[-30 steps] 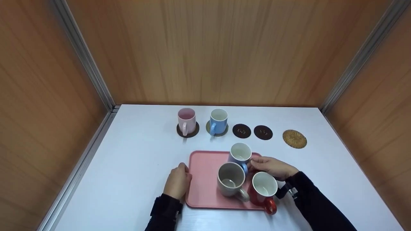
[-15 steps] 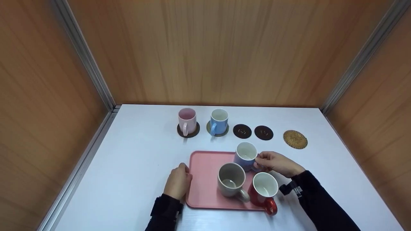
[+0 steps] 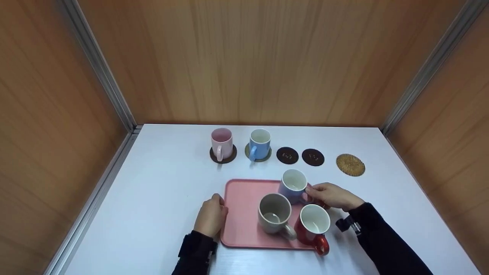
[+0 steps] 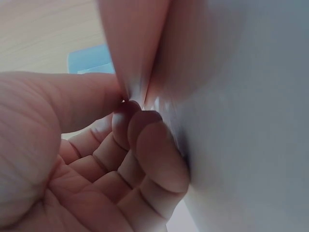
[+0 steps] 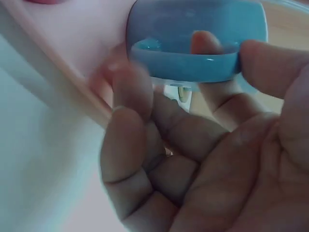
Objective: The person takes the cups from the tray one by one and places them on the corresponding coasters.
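Observation:
A pink tray [image 3: 242, 206] lies on the white table near me. On it stand a grey mug [image 3: 274, 213], a red mug [image 3: 313, 227] and a lavender-blue mug [image 3: 293, 186] at the tray's far right. My right hand [image 3: 330, 195] pinches that mug's handle [image 5: 195, 57], thumb on one side and fingers curled through and under it. My left hand [image 3: 211, 217] grips the tray's left edge [image 4: 133, 53], thumb on top and fingers curled beneath.
At the back stand a pink mug [image 3: 221, 144] and a light blue mug [image 3: 260, 144], each on a coaster. To their right lie two dark coasters [image 3: 287, 155] [image 3: 313, 157] and a woven round one [image 3: 350, 164]. Wooden walls enclose the table.
The lavender-blue mug has shifted to the right and turned, its handle now towards my right hand, which closed on the handle. My left hand stays on the tray's edge.

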A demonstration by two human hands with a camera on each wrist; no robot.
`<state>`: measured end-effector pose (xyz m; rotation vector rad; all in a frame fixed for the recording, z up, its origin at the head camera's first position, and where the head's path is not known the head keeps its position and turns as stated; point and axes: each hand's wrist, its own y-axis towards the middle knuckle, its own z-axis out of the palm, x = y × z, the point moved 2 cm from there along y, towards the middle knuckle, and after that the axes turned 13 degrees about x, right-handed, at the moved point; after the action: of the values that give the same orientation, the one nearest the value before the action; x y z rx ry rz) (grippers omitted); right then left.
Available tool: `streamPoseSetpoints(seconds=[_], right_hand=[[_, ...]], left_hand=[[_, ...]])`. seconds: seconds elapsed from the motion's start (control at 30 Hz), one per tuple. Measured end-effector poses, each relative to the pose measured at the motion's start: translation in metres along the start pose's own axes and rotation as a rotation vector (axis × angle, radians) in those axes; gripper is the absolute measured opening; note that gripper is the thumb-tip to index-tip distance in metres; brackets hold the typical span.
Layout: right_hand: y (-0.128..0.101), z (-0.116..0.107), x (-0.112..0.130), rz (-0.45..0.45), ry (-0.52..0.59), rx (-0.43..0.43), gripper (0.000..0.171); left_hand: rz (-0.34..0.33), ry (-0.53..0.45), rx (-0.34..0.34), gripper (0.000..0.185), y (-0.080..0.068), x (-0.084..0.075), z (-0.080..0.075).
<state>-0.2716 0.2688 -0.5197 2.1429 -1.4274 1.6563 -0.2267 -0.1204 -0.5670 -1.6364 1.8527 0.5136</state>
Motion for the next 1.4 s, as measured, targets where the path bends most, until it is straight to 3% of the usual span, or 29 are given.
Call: streamPoseSetpoints(seconds=[0.23,0.5,0.73,0.87,1.07,1.2,1.4], right_hand=[[0.000,0.006,-0.003,0.024,0.129,0.046,0.048],[0.003,0.011,-0.001,-0.006,0.151,-0.014,0.043],[0.005,0.011,0.000,-0.044,0.264,-0.015,0.038],[0.003,0.002,0.002,-0.059,0.337,-0.015,0.039],[0.006,-0.026,0.013,-0.120,0.456,-0.132,0.041],[0.022,-0.044,0.020,-0.125,0.519,-0.224,0.041],[0.054,-0.058,0.024,-0.041,0.550,-0.286,0.040]], left_hand=[[0.018,0.006,-0.001,0.009,-0.001,0.000,0.001],[0.013,0.002,-0.005,0.009,0.000,0.000,-0.001],[0.002,-0.005,-0.006,0.009,0.000,0.000,0.000],[-0.006,-0.008,-0.002,0.009,0.000,0.000,0.000],[-0.004,0.001,0.004,0.009,0.002,0.000,-0.002],[-0.017,-0.003,0.013,0.009,0.002,0.000,-0.002],[-0.020,-0.012,0.027,0.009,0.002,0.000,0.000]])
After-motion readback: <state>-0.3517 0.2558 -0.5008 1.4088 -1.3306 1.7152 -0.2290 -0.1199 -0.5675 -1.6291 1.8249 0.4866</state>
